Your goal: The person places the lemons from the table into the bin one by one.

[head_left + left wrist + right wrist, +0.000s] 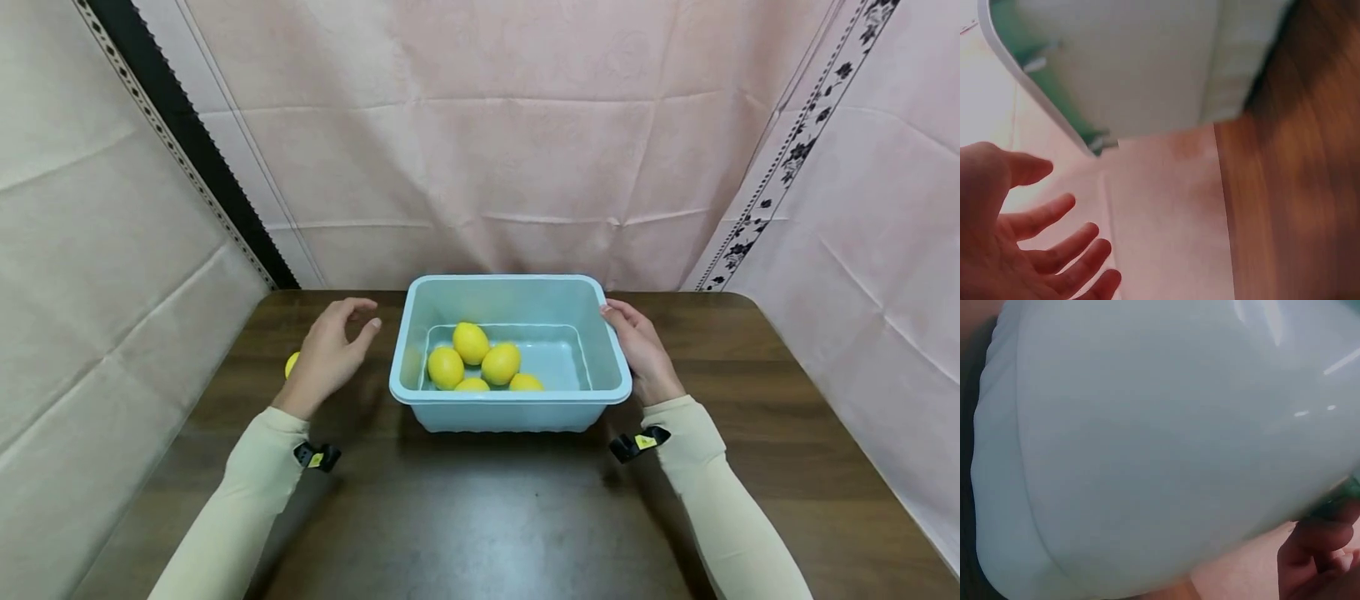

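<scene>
A light blue plastic basin stands in the middle of the wooden table, with several yellow lemons in its left half. My right hand grips the basin's right rim; in the right wrist view the basin's pale wall fills most of the picture, with curled fingers at the lower right corner. To the left of the basin, apart from it, my left hand hovers empty, its fingers loosely bent. The left wrist view has those fingers spread below the basin's rim. Another lemon lies behind the left hand, partly hidden by it.
The dark wooden table extends toward me in front of the basin. A pale cloth curtain hangs behind the table's far edge, and more cloth covers both sides. Black wrist cameras sit on both sleeves.
</scene>
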`<state>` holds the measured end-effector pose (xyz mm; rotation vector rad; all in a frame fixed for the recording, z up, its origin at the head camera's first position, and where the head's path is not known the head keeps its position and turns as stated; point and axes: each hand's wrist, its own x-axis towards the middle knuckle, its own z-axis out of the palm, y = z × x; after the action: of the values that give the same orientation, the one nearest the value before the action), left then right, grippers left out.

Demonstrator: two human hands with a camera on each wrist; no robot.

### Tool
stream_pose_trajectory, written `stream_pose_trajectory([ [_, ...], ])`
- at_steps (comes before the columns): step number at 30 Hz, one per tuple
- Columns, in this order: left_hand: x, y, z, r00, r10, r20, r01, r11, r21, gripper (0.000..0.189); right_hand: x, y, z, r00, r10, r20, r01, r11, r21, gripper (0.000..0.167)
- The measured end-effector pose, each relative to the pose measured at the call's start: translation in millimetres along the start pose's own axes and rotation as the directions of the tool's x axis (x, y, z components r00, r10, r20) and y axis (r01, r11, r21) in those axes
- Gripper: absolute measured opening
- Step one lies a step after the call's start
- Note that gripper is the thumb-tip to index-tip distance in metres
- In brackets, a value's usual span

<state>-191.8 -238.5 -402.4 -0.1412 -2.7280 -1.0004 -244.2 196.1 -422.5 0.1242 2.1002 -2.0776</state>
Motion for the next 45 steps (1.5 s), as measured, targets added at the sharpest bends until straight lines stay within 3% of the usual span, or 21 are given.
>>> stream_pose_trajectory([
  [5,-15.2,-15.6,-13.6,1.0,0.016,0.019,-0.019,0.988,0.156,0.043,0.0,2,4,1.0,0.012,0.013,-0.012,1.0,-0.006,0.058],
  [11,-20.6,-29.2,-25.8,0.998,0.015,0.059,-0.033,0.946,0.323,0.058,0.6,0,5,1.0,0.001,0.015,0.0,1.0,-0.021,0.057],
  [17,-34.0,-51.0,-36.5,0.986,-0.127,0.109,0.069,0.902,0.427,0.09,0.6,1,8,1.0,0.014,0.011,-0.014,0.999,-0.046,0.057],
  [22,-45.5,-66.6,-40.3,0.959,-0.221,0.177,0.115,0.876,0.469,0.092,-0.7,4,9,1.0,0.019,0.011,-0.018,0.999,-0.045,0.056],
  [29,-49.2,-75.1,-37.5,0.937,-0.268,0.222,0.139,0.872,0.469,0.092,-1.4,4,7,1.0,0.003,0.017,-0.003,1.0,-0.031,0.056],
  [39,-38.2,-88.4,-29.2,0.948,-0.209,0.239,0.094,0.904,0.417,0.081,2.5,3,1,1.0,0.003,0.012,-0.003,1.0,-0.031,0.054],
  [45,-28.5,-96.8,-24.6,0.944,-0.19,0.269,0.07,0.914,0.4,0.075,2.1,2,-1,1.0,0.007,0.013,-0.007,1.0,-0.028,0.056],
])
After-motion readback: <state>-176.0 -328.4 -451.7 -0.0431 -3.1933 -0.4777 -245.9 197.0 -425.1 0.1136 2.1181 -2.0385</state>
